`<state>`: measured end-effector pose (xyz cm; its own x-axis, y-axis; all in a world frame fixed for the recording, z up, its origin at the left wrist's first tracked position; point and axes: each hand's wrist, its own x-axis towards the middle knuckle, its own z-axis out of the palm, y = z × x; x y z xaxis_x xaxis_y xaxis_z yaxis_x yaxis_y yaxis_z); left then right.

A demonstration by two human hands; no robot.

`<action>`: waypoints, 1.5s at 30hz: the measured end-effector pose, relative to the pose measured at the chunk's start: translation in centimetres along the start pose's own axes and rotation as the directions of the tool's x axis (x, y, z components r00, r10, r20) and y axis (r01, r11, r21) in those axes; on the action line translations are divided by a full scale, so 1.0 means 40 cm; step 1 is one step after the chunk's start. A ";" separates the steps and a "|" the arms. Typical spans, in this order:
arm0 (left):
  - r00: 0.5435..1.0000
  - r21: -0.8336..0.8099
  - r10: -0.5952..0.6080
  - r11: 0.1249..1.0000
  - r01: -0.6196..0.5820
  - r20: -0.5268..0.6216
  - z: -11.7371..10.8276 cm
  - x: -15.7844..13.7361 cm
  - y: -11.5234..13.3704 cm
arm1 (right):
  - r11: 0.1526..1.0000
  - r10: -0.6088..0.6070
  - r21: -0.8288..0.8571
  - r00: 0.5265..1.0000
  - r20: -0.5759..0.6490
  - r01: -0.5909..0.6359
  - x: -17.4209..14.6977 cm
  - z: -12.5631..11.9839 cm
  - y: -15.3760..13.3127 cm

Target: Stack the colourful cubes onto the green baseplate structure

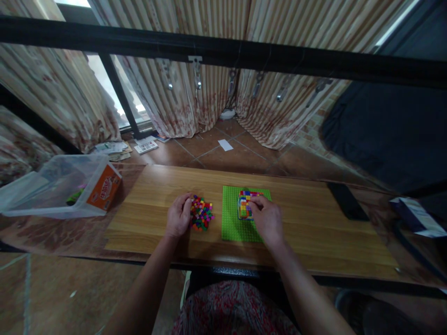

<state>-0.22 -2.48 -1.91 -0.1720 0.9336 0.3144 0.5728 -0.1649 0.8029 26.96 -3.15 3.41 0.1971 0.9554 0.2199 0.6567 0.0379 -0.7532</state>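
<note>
A green baseplate (232, 218) lies flat on the wooden board (314, 232) in front of me. On its far right part stands a small multicoloured block structure (244, 203). My right hand (267, 218) rests on the plate with its fingertips pressed on the structure's top right. To the plate's left sits a pile of small coloured bricks (201, 214). My left hand (179, 215) lies at that pile's left edge, fingers curled into the bricks; whether it holds one is hidden.
A clear plastic bin (52, 186) with an orange label stands at the left. A black phone (347, 201) lies on the board's far right, a white box (415, 215) beyond it. Curtains, papers and tiled floor lie behind.
</note>
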 end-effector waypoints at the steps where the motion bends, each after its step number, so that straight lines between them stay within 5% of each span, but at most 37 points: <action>1: 1.000 -0.001 0.002 1.000 -0.002 0.000 0.000 0.000 0.001 | 1.000 0.005 -0.005 1.000 -0.006 -0.005 0.000 0.000 -0.002; 9: 1.000 -0.004 -0.007 1.000 0.007 0.010 -0.004 -0.001 0.010 | 0.998 0.058 0.017 0.998 -0.038 -0.057 0.009 0.006 0.003; 31: 0.999 -0.005 0.034 0.999 -0.034 -0.005 -0.001 -0.001 0.009 | 0.993 -0.083 0.083 0.995 -0.046 0.087 -0.012 -0.003 -0.032; 37: 0.999 -0.006 0.043 0.999 -0.043 -0.007 -0.006 -0.003 0.025 | 0.949 -0.316 0.060 0.925 0.211 0.311 -0.058 0.059 -0.116; 45: 0.999 0.004 0.040 0.999 -0.040 -0.010 -0.002 -0.006 0.024 | 0.917 -0.253 -0.144 0.822 0.510 0.372 -0.016 0.187 -0.131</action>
<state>0.30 -2.89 -1.16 -0.1569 0.9230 0.3514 0.5821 -0.2010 0.7879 17.97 -1.75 2.58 -0.3752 0.9253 0.0557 0.7801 0.3477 -0.5202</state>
